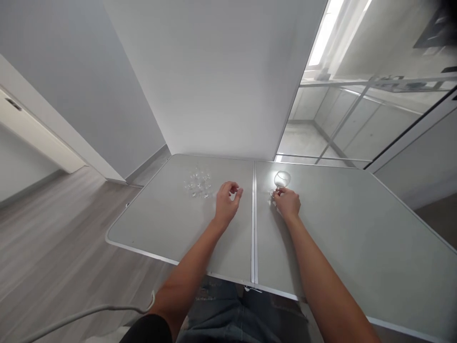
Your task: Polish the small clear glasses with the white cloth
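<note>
Clear stemmed wine glass (282, 179) is standing on the grey folding table (339, 238), right hand (287, 202) pinching its base, left hand (228, 200) curling, possibly empty, beside scattered clear glass bits (197, 183); a jerky pull is risking toppling it.

Even daylight floods the pale grey folding bench (200, 228), pouring from a blown-out white window strip (323, 33) above and to the right of it. A clear stemmed glass (282, 179) on the bench flares with glare. Shadows are faint and soft. Wide-angle distortion bends the walls beyond the bench's edges; far above its right side, the corner is dark and blurred.
</note>
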